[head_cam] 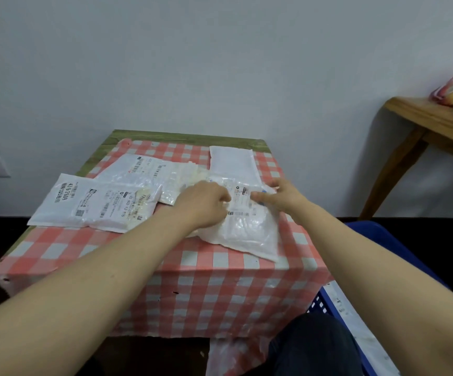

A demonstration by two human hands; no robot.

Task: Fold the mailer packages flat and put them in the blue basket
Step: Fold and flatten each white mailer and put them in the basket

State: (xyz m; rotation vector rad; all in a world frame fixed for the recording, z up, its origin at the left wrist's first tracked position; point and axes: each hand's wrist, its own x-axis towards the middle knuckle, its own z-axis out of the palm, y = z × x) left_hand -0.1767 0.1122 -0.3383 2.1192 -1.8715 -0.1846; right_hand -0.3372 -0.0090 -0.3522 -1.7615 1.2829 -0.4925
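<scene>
Still early: both hands [201, 204] [279, 196] w/ fingers curled, pinching one mailer [247, 226]; approx 3 others unfolded on desk [220, 289], blue basket [336, 310] holds something white.

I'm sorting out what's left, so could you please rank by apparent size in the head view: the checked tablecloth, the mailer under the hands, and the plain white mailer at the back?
1. Checked tablecloth, by far.
2. Mailer under the hands.
3. Plain white mailer, though it lies farther away and is partly covered, so this gap is unsure.

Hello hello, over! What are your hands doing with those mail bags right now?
Left hand and right hand both pinching the white mailer on the checkered tablecloth. Blue basket low right. Nothing blocking.
</scene>
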